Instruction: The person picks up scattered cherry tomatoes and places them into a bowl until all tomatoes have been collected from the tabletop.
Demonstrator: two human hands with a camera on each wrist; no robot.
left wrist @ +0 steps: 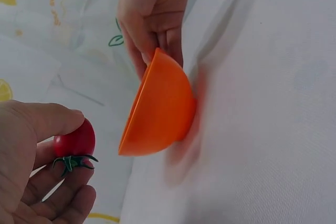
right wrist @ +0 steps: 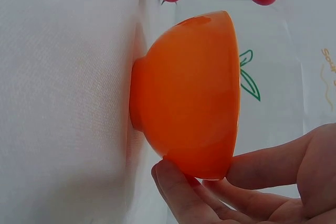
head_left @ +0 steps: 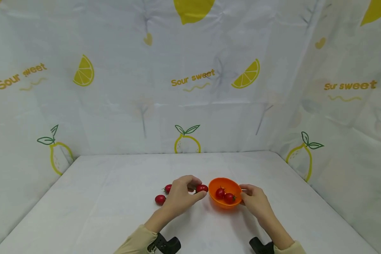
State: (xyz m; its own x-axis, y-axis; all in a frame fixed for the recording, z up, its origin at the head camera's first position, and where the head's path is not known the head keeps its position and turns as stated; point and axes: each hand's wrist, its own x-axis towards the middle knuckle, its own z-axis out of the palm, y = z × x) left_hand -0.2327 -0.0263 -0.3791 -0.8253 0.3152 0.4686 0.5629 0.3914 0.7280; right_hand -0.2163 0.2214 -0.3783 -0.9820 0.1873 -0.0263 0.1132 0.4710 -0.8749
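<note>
Between its thumb and fingers, my left hand pinches a red cherry tomato with a green stem, held just left of the bowl's rim. My right hand grips the right side of the orange bowl, thumb at the rim and fingers against the outer wall. Inside the bowl lie two cherry tomatoes, one toward the back and another nearer the front. The bowl is upright, its base at the white tabletop.
To the left of my left hand, a loose cherry tomato lies on the white table. Another tomato sits behind it, partly hidden by the hand. Lemon-printed white sheets hang at the back and sides.
</note>
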